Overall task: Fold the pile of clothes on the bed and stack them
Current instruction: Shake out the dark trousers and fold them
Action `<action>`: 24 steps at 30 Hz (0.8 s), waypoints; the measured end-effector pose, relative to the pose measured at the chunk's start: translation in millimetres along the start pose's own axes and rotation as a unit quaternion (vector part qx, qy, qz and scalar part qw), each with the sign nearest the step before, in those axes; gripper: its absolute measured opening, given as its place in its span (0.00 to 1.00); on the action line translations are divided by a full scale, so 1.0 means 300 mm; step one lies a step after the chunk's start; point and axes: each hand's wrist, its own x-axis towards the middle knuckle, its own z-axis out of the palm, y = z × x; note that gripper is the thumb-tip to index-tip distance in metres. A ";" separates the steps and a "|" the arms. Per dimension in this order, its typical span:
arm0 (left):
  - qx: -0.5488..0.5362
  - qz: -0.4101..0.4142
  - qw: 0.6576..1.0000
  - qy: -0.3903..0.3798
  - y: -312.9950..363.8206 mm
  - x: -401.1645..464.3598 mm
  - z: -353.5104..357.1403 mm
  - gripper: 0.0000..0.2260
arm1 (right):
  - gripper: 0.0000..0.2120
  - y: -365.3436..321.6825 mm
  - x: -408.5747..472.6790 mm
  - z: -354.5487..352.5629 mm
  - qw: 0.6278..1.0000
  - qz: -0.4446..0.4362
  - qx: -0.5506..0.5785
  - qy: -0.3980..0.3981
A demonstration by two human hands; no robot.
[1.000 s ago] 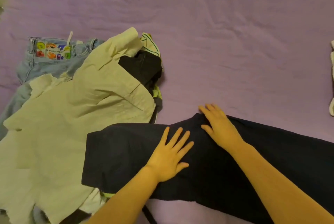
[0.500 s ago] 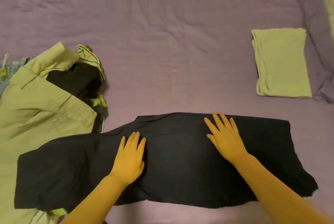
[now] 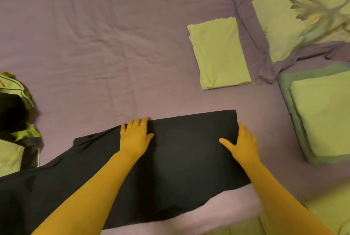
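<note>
At far left the unfolded pile (image 3: 17, 121) waits on the purple bed (image 3: 94, 45). The dark garment (image 3: 180, 159) lies long axis left to right. The left hand (image 3: 136, 136) presses flat at its far edge, fingers together; the right hand (image 3: 244, 143), spread, sits at the right end, nearer the folded yellow-green piece (image 3: 217, 52) beyond. Pillows (image 3: 322, 117) line the right side.

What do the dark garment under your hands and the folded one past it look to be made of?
Dark garment: thin, matte woven cloth, likely cotton; lies flat, no sheen. Folded pale green garment: soft, matte, perhaps cotton knit; rounded fold edges. Neither is certain.
</note>
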 end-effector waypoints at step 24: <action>-0.425 0.053 0.891 -0.152 0.020 -0.352 -0.305 0.09 | 0.30 -0.129 -0.426 0.086 0.935 -0.344 0.090 -0.016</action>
